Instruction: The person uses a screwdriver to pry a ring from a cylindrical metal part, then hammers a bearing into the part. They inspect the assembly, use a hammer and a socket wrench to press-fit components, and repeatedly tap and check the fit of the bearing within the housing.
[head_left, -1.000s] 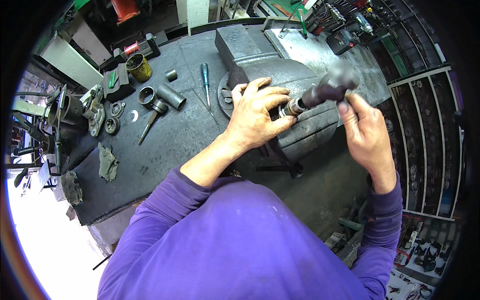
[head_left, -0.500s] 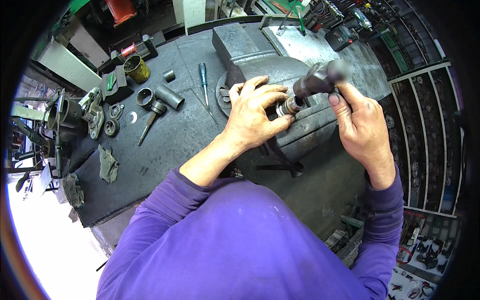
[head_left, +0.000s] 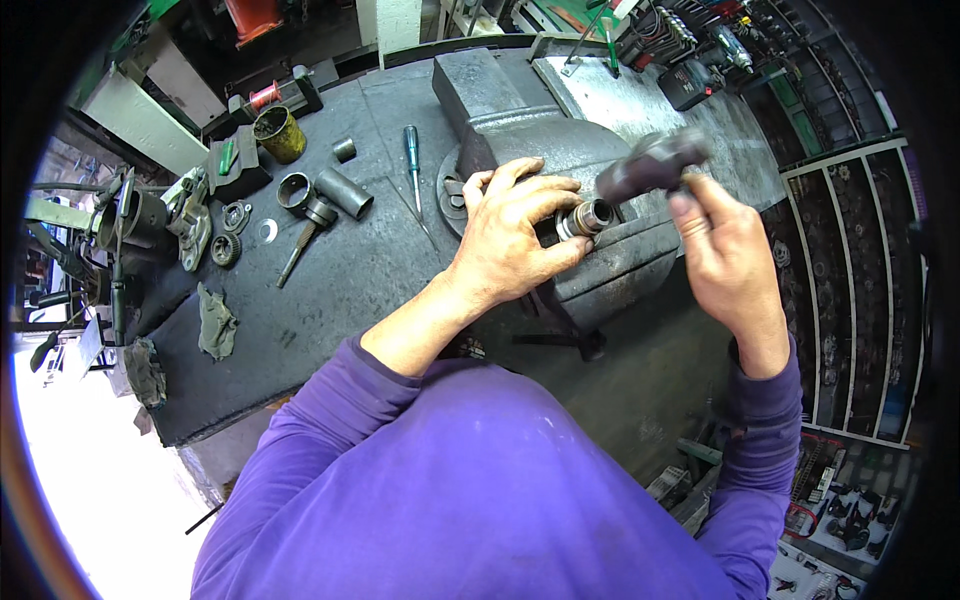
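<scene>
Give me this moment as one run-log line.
left hand: holds hollow metal cylinder | right hand: holds hammer | bench vise: beneath left hand | screwdriver: on workbench

Vise (head_left: 555,138) stood at near edge of workbench (head_left: 350,320), metal part (head_left: 582,217) over it between left hand (head_left: 512,230) and hammer (head_left: 648,168), screwdriver (head_left: 411,153) lay left of vise, tube (head_left: 344,193) farther left, can (head_left: 281,137) toward far-left corner, rag (head_left: 216,322) by left edge.

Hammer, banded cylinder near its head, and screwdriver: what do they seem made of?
Hammer: probably metal, being dark and solid-looking, but blur hides the finish.
Banded cylinder: apparently bare metal, polished, with bright ring-shaped reflections.
Screwdriver: shaft likely steel, from its bright shine; teal handle likely plastic, smooth and colored.
</scene>
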